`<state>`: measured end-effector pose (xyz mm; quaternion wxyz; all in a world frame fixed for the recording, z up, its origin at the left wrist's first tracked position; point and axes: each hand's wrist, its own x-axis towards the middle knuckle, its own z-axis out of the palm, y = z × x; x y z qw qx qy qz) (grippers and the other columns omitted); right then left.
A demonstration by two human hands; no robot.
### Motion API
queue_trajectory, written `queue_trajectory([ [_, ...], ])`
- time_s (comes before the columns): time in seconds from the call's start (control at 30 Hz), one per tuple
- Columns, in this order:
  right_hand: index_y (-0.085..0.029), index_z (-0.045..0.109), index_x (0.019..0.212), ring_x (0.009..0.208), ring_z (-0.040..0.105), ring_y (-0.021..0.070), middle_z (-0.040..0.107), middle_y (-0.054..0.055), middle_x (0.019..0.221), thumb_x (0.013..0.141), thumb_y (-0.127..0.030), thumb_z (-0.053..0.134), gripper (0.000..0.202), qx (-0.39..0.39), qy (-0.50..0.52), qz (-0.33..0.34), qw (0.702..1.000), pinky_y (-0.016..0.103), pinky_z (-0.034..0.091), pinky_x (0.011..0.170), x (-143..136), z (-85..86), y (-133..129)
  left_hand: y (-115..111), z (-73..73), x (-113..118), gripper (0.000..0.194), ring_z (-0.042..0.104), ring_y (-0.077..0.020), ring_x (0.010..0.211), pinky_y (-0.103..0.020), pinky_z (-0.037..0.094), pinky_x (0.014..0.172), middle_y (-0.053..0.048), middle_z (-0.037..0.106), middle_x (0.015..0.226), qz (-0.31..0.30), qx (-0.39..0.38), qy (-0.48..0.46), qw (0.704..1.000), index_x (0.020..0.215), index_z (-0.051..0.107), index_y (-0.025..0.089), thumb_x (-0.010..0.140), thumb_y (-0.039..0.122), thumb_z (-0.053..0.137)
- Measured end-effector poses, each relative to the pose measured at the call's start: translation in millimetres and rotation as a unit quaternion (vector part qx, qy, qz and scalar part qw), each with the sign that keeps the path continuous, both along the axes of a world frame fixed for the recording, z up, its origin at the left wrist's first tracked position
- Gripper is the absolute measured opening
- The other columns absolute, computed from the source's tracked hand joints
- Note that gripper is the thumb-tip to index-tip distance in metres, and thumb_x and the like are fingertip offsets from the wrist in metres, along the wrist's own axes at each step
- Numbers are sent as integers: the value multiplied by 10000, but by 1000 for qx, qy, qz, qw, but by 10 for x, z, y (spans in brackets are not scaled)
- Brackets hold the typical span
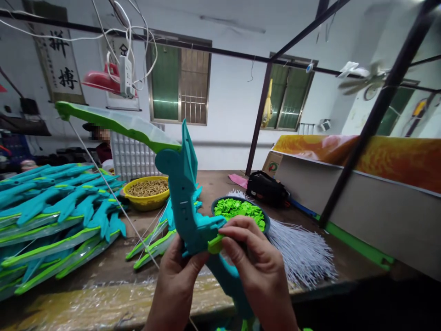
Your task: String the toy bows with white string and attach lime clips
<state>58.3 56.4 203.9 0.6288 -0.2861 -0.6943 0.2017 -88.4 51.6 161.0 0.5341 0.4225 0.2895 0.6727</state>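
A teal plastic toy bow [182, 197] is held upright over the near edge of the table, with one green-edged limb [117, 122] reaching to the upper left and a white string [112, 188] running down from its tip. My left hand [175, 280] is closed around the middle of the bow. In the fingertips of my right hand [255, 266] is a small green plastic piece [215, 243], pinched against the side of the bow's grip. How far the piece sits into the bow is hidden by my fingers. Part of the lower limb shows behind my right hand.
Several toy bows [62, 207] lie piled at the left. Behind stand a yellow basin [146, 202] of small tan rings and a dark basin [267, 220] of green pieces. White strings [303, 253] lie bundled at right; a black bag [267, 188] rests farther back. A person sits beyond the pile.
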Motion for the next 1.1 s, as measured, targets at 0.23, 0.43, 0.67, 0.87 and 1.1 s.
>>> queue_trajectory([
  [0.23, -287, 734, 999, 1217, 548, 198, 564, 16, 1298, 988, -226, 625, 125, -6, 2, -47, 999, 283, 465, 987, -104, -136, 49, -67, 2, 54, 483, 652, -251, 1158, -291, 523, 981, -66, 696, 1275, 25, 2, 34, 999, 1283, 635, 240, 849, 386, 788],
  [0.43, -251, 693, 1027, 1209, 548, 185, 564, 32, 1281, 994, -186, 584, 131, 54, -57, -100, 992, 277, 470, 1009, -149, -122, 42, -89, -41, 108, 521, 641, -258, 1194, -278, 526, 969, -58, 692, 1294, -2, -12, -6, 1000, 1317, 628, 267, 836, 365, 802],
  [0.67, -257, 565, 1291, 1305, 483, 221, 516, 66, 1374, 1011, -191, 552, 287, 72, -71, -106, 989, 366, 435, 1091, -154, -178, 58, -77, -59, 129, 505, 680, -281, 1139, -301, 564, 942, -80, 724, 1249, 19, 8, -36, 999, 1229, 692, 246, 773, 395, 851],
  [0.87, -311, 609, 1281, 1232, 553, 215, 580, 20, 1318, 981, -331, 633, 302, -122, -124, 40, 984, 324, 459, 1061, 47, -28, 14, -46, -127, 48, 485, 715, -268, 1064, -303, 586, 905, -76, 754, 1178, 9, -5, -3, 1000, 1234, 695, 245, 787, 366, 840],
  [1.1, -265, 610, 1263, 1209, 551, 175, 560, 39, 1282, 996, -252, 560, 272, -121, -82, 85, 986, 230, 445, 1039, -51, -53, -81, -101, -199, -13, 422, 731, -274, 971, -311, 602, 840, -81, 769, 1104, 36, -27, 45, 998, 1123, 727, 210, 759, 384, 850],
])
